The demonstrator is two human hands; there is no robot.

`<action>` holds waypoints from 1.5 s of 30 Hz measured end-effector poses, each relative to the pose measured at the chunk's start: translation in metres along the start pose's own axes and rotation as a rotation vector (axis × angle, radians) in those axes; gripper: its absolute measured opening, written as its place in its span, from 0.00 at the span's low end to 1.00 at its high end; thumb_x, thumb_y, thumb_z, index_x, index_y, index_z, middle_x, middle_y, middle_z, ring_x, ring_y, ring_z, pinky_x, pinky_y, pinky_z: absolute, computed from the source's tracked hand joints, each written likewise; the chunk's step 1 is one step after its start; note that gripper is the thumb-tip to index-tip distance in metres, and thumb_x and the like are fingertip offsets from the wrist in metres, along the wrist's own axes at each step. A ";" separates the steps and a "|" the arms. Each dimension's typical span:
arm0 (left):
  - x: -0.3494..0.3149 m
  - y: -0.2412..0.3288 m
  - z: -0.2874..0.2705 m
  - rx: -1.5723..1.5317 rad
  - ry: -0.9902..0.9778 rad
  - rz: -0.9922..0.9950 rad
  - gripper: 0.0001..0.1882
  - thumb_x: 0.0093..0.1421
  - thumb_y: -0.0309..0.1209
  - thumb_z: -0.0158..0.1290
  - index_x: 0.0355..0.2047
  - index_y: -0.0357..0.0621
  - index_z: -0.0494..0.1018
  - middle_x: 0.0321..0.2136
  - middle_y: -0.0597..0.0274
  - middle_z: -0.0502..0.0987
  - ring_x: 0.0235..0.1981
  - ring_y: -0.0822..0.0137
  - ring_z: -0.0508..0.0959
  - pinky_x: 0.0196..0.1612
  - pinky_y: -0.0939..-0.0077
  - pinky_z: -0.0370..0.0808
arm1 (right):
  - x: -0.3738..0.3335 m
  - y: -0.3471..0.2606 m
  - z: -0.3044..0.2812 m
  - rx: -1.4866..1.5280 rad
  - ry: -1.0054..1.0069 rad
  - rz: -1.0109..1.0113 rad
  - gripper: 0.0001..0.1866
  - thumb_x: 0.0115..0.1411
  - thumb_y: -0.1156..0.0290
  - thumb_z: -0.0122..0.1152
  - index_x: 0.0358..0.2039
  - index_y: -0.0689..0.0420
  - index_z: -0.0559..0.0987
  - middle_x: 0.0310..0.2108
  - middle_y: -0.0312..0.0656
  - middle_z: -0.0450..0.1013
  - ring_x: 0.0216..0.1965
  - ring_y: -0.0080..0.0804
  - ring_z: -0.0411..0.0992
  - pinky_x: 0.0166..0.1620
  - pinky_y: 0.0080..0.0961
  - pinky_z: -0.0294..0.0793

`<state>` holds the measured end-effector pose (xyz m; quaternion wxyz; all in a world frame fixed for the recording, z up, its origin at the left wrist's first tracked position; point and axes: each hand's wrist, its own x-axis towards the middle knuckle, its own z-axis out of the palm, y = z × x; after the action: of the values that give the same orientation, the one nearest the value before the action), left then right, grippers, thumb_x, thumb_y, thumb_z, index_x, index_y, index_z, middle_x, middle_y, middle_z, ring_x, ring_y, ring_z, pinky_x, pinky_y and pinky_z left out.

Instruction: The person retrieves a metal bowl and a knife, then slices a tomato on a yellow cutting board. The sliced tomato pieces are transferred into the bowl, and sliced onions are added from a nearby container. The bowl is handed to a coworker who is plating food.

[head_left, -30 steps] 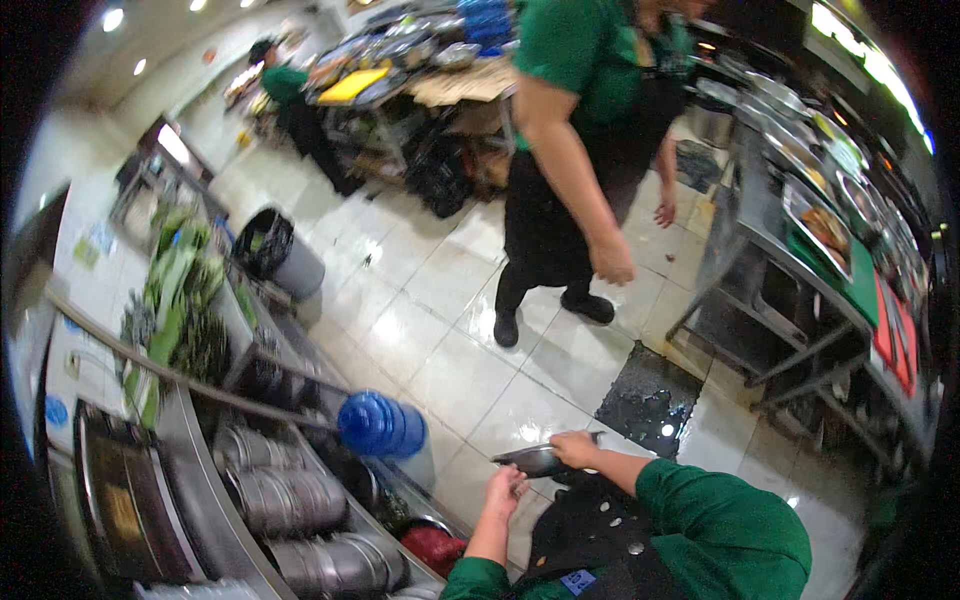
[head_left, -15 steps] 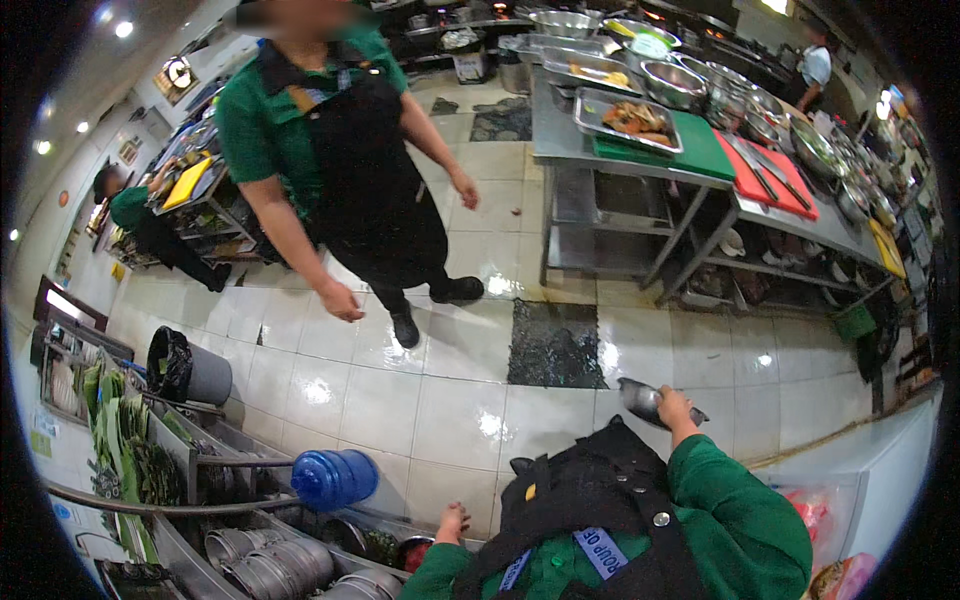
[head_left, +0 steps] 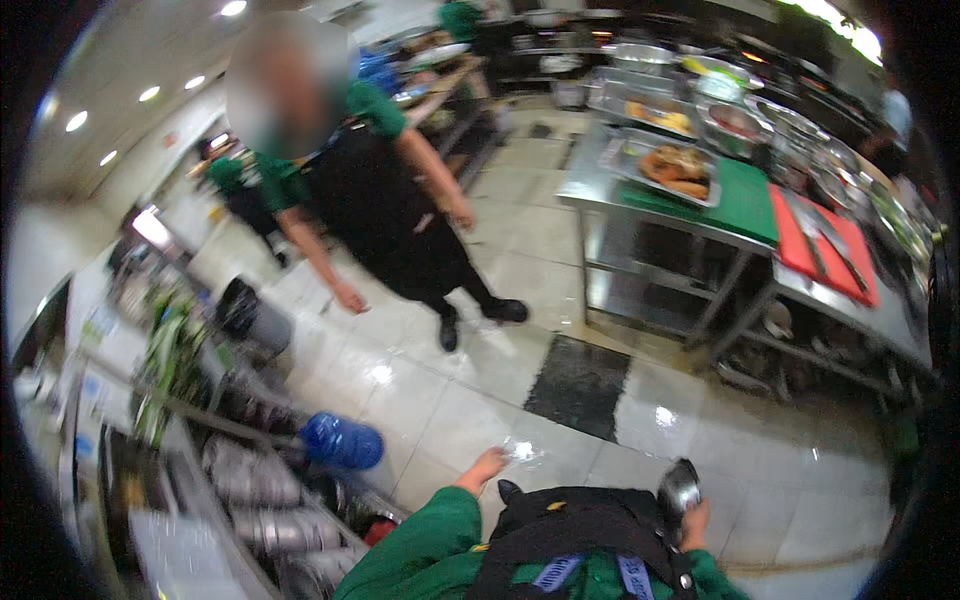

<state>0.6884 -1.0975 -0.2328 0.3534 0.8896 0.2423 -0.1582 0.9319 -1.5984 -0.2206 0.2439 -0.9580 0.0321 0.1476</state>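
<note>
Tiled floor [head_left: 480, 415]; bowl [head_left: 680, 484] in right fingers [head_left: 694, 517]

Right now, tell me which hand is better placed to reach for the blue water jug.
Probably the left: the left hand looks empty and is nearer the blue water jug in view, while the right hand holds a metal bowl.

There's a dark rectangular floor patch [head_left: 577, 387] with shiny pale tiles [head_left: 465, 392] all around it. Steel tables [head_left: 590, 187] with open shelves stand past it on the right, pale wall's [head_left: 60, 225] way off left, round ceiling lights [head_left: 149, 94] glowing high above that side.
</note>
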 end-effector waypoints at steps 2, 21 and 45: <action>0.023 0.064 0.004 -0.246 0.054 -0.070 0.18 0.54 0.35 0.50 0.43 0.38 0.72 0.38 0.45 0.75 0.41 0.50 0.75 0.45 0.61 0.71 | 0.012 0.023 -0.009 0.067 -0.074 0.096 0.21 0.58 0.72 0.56 0.51 0.61 0.67 0.41 0.55 0.73 0.43 0.51 0.72 0.45 0.41 0.69; 0.154 0.167 0.081 0.570 -0.744 0.169 0.13 0.54 0.37 0.49 0.30 0.41 0.77 0.33 0.48 0.76 0.38 0.51 0.76 0.44 0.59 0.72 | 0.138 0.130 -0.147 -0.030 -0.081 0.166 0.25 0.43 0.59 0.69 0.37 0.58 0.70 0.34 0.51 0.75 0.41 0.52 0.72 0.43 0.41 0.70; 0.316 1.160 0.424 -0.074 -1.262 0.639 0.24 0.60 0.38 0.50 0.56 0.47 0.63 0.46 0.57 0.69 0.50 0.65 0.68 0.51 0.72 0.65 | 0.237 0.414 -0.526 0.156 0.858 0.461 0.18 0.33 0.69 0.70 0.26 0.57 0.74 0.28 0.38 0.70 0.38 0.39 0.67 0.47 0.37 0.58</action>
<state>1.5345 -2.0293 -0.0322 0.4855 0.6431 -0.2763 -0.5239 1.2431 -2.2107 -0.0409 0.2405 -0.8794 0.3516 -0.2127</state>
